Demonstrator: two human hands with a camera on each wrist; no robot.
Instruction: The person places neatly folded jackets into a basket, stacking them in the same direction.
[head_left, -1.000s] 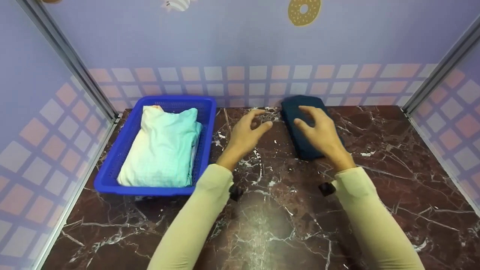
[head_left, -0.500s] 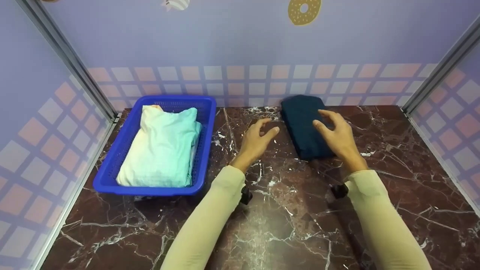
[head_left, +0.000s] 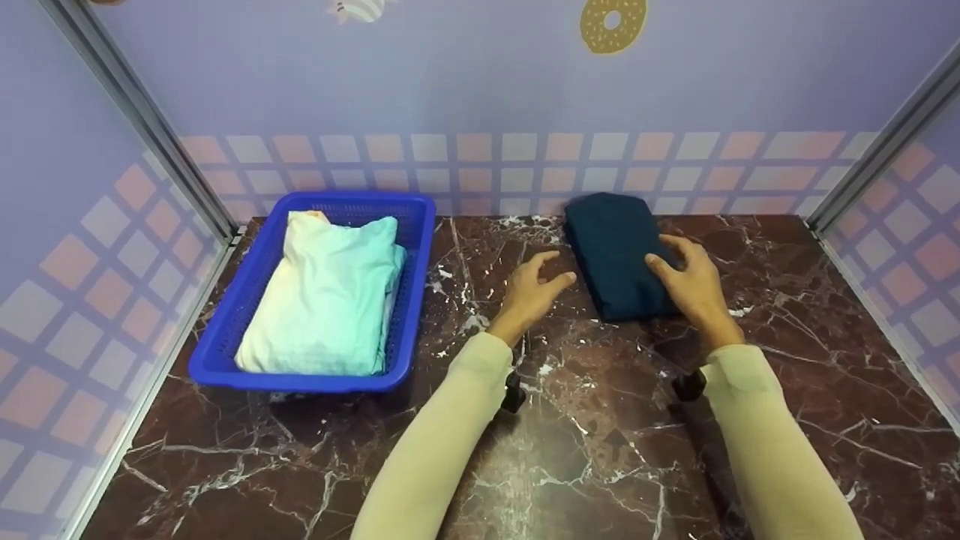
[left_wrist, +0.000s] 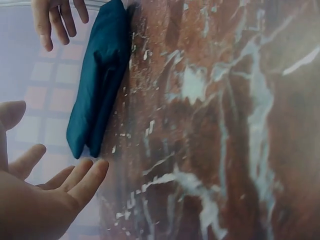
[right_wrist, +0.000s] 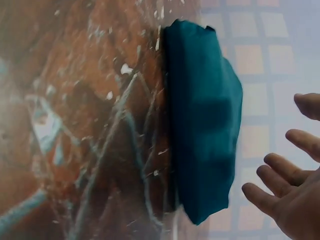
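A folded dark teal cloth (head_left: 611, 251) lies on the table near the back wall, slightly right of centre. My left hand (head_left: 529, 294) hovers to its left with relaxed, parted fingers and nothing in them. Over the cloth's right edge is my right hand (head_left: 694, 281), its thumb and fingers spread apart and overlapping the cloth in the head view. In the right wrist view the cloth (right_wrist: 202, 120) stands beside those spread fingers, with a gap between. The left wrist view has the cloth (left_wrist: 97, 80) beyond the left fingertips.
To the left a blue plastic basket (head_left: 409, 337) holds folded pale mint and cream cloth (head_left: 322, 300). Patterned wall panels (head_left: 480, 82) enclose the back and both sides of the brown marbled table (head_left: 585, 450).
Both hands have shifted right and a little toward the person. The right hand has gone from over the middle of the teal cloth to its right edge. The cloth stays put.
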